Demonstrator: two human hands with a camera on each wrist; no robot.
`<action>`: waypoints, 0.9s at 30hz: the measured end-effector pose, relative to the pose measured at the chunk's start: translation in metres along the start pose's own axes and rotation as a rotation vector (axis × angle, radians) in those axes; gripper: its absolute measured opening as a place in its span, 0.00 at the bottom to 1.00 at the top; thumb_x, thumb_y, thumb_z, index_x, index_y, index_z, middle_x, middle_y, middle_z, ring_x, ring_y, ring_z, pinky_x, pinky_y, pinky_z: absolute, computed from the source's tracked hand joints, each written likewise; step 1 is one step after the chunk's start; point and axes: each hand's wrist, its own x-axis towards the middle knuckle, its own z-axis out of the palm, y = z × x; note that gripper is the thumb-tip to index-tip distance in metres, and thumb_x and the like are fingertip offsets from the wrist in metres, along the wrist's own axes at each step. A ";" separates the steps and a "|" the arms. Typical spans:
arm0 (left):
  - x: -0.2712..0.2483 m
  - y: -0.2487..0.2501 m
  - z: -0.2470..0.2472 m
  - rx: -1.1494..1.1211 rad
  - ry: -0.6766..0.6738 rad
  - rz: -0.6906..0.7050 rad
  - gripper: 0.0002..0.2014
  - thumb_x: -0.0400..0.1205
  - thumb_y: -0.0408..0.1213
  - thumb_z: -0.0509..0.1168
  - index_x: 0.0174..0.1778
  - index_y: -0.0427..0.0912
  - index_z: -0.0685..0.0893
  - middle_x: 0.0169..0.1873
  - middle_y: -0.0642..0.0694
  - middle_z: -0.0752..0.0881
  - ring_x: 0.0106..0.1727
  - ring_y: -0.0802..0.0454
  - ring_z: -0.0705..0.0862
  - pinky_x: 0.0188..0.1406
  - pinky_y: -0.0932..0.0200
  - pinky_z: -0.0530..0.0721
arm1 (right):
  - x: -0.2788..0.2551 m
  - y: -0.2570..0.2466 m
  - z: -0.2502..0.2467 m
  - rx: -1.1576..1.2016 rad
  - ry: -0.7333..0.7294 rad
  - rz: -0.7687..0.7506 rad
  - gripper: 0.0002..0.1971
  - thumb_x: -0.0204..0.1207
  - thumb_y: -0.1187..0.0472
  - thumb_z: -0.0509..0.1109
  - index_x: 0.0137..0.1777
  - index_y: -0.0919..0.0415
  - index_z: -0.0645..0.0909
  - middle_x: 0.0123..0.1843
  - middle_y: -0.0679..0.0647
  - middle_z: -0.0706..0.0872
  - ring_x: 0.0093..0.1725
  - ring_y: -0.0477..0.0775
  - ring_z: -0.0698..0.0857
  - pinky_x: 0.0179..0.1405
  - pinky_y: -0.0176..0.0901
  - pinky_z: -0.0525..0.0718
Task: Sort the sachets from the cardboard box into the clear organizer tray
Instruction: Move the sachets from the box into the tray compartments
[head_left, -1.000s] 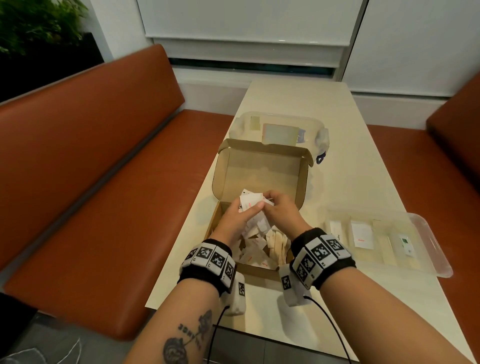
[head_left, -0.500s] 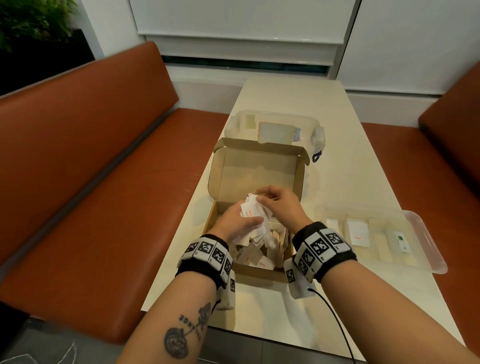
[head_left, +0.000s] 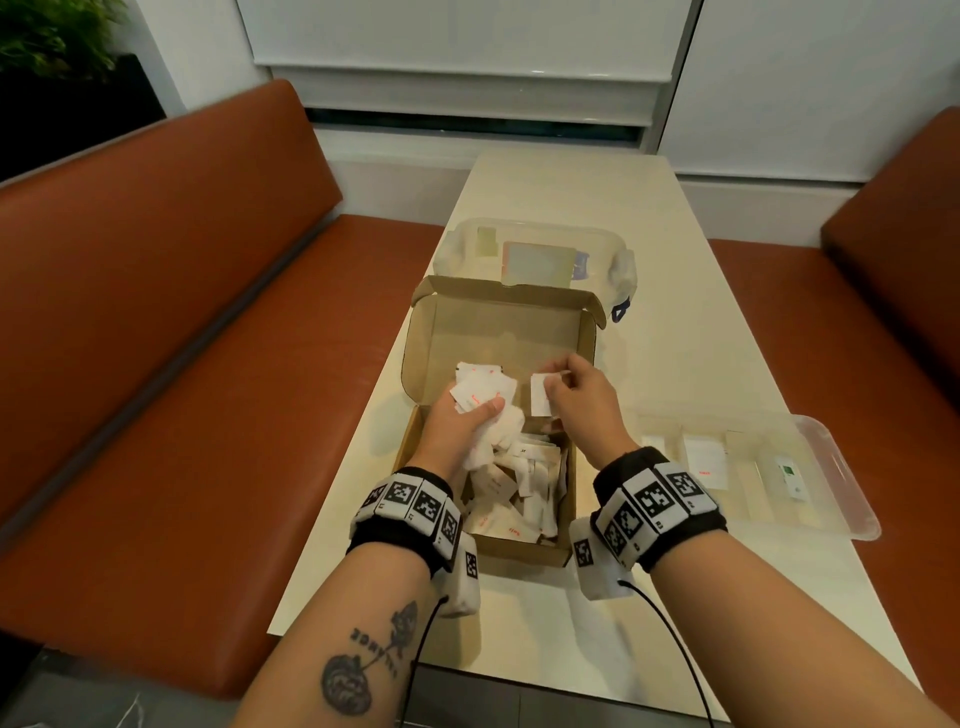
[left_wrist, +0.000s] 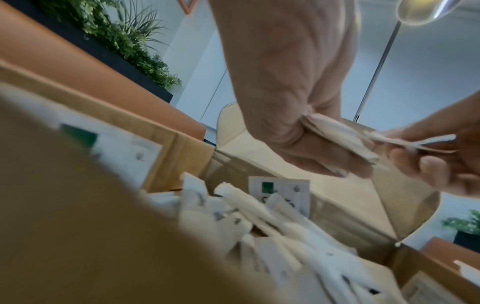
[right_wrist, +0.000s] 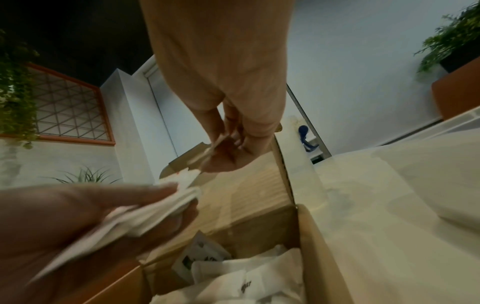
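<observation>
An open cardboard box (head_left: 569, 467) sits on the table, with several white sachets (head_left: 511, 493) piled inside. Over the box, my left hand (head_left: 467, 415) grips a bunch of white sachets (head_left: 480, 392); the same bunch (left_wrist: 337, 142) fans out of that hand in the left wrist view. My right hand (head_left: 563, 389) pinches a few white sachets (head_left: 541, 397) just to the right of the bunch. The clear organizer tray (head_left: 841, 467) lies right of the box, with a few sachets (head_left: 704, 460) in its compartments.
A clear lidded container (head_left: 535, 249) stands behind the box's raised lid (head_left: 498, 343). Orange benches (head_left: 182, 338) run along both long sides of the pale table (head_left: 649, 234). A plant (head_left: 47, 36) is at the far left.
My right hand has drawn a few sachets out of the bunch and moved right, away from my left hand. The left hand still holds its bunch over the box.
</observation>
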 end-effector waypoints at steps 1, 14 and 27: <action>0.000 0.002 0.003 -0.034 0.031 0.025 0.20 0.79 0.31 0.70 0.67 0.36 0.76 0.60 0.37 0.85 0.60 0.44 0.85 0.61 0.47 0.83 | -0.002 0.002 0.001 0.003 -0.028 0.050 0.09 0.81 0.69 0.58 0.53 0.59 0.78 0.50 0.61 0.82 0.31 0.54 0.85 0.24 0.43 0.87; -0.001 0.005 0.034 -0.237 0.103 -0.053 0.20 0.85 0.35 0.63 0.72 0.36 0.75 0.64 0.36 0.83 0.64 0.38 0.83 0.67 0.39 0.79 | -0.017 -0.013 0.034 -0.350 -0.247 0.249 0.12 0.77 0.67 0.67 0.59 0.69 0.81 0.49 0.59 0.87 0.40 0.53 0.86 0.36 0.35 0.81; 0.007 0.001 0.035 -0.140 0.161 0.031 0.17 0.82 0.32 0.67 0.67 0.35 0.78 0.60 0.37 0.85 0.62 0.38 0.84 0.64 0.33 0.80 | -0.015 -0.008 0.008 -0.086 -0.274 0.187 0.11 0.77 0.71 0.68 0.56 0.63 0.74 0.41 0.54 0.80 0.32 0.52 0.86 0.25 0.39 0.88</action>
